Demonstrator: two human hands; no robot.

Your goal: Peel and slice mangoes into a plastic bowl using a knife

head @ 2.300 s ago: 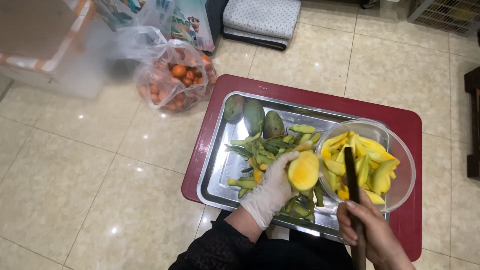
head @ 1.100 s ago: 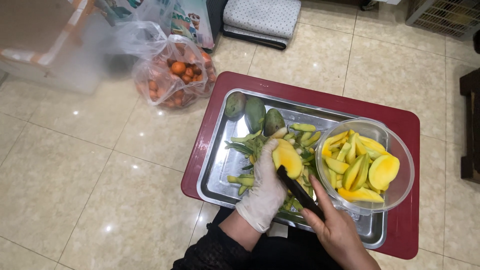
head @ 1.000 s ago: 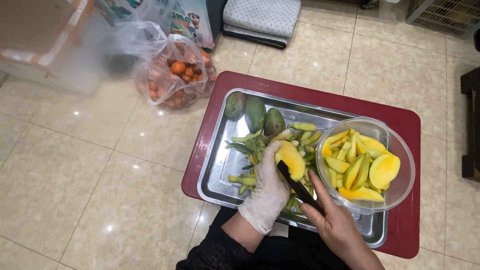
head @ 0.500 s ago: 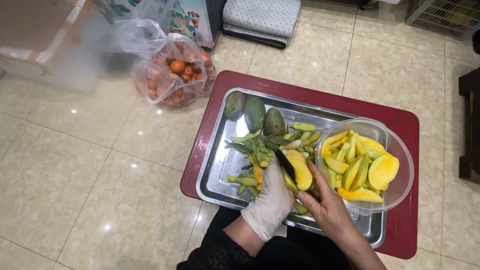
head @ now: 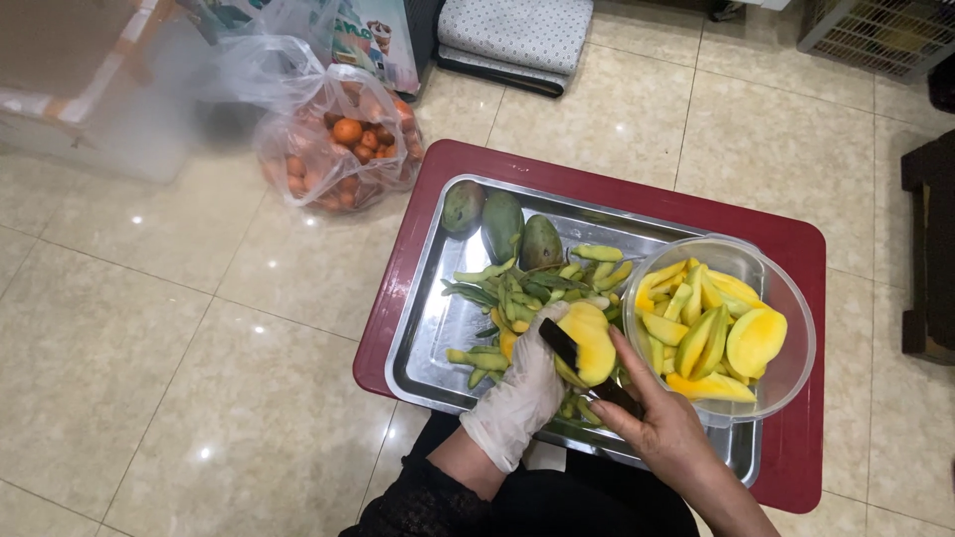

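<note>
Two hands are working one peeled mango (head: 589,343) over the steel tray (head: 430,328). Gloved left hand (head: 522,388) is cupping the fruit from below, fingers curled around it; right hand (head: 659,428) is gripping a dark knife (head: 582,363), blade lying across the flesh. Judged wet, slippery and soft, the mango is best held by its uncut underside. Compared with half a second earlier, the blade is sitting lower across the fruit. Glass bowl (head: 796,343) of slices is standing just right of the knife hand.

We look down on glossy beige floor tiles (head: 149,328) catching small ceiling-light glints. A folded grey dotted cushion (head: 517,35) lies at the top (beside a cardboard box (head: 60,60)), dark wooden furniture (head: 930,249) on the right.
</note>
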